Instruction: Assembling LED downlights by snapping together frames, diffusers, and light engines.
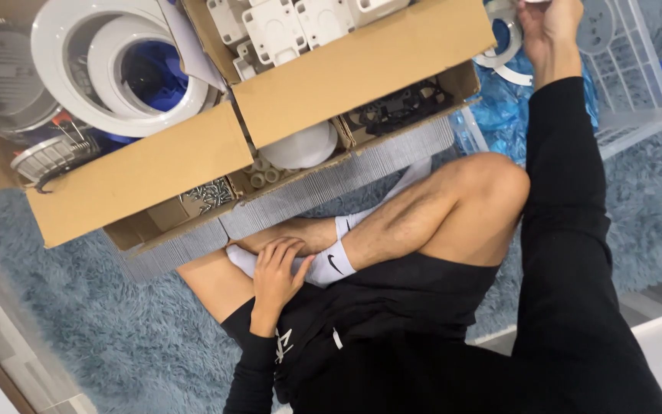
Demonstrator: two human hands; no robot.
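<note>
At the far left, well away from either hand, white round lamp housings (116, 65) with ribbed metal bodies (5, 84) lie on the flap of an open cardboard box (139, 172), and a compartment near them holds a heap of small screws (208, 195). Nearer the middle the left hand (277, 268) rests with loosely curled fingers on the person's own foot in a white sock (327, 264); it holds nothing, and the box's ribbed grey edge lies just above it. Further along the box, up and to the right of that hand, sit white square plastic covers (285, 27), a white dome-shaped piece (300, 146) and a compartment of black parts (400, 107). At the far right the right hand (549, 31) is stretched out to the top edge of the picture, beside a white ring-shaped part (499, 50) lying on crumpled blue plastic wrap (499, 115), with a white wire basket (637, 77) just to its right. Its fingers are cut off by the frame, so I cannot tell whether they are closed on anything. Judging by this, the work looks at a fetching stage: the ring part sits at the reaching hand, and the boxed parts appear untouched and unassembled.
</note>
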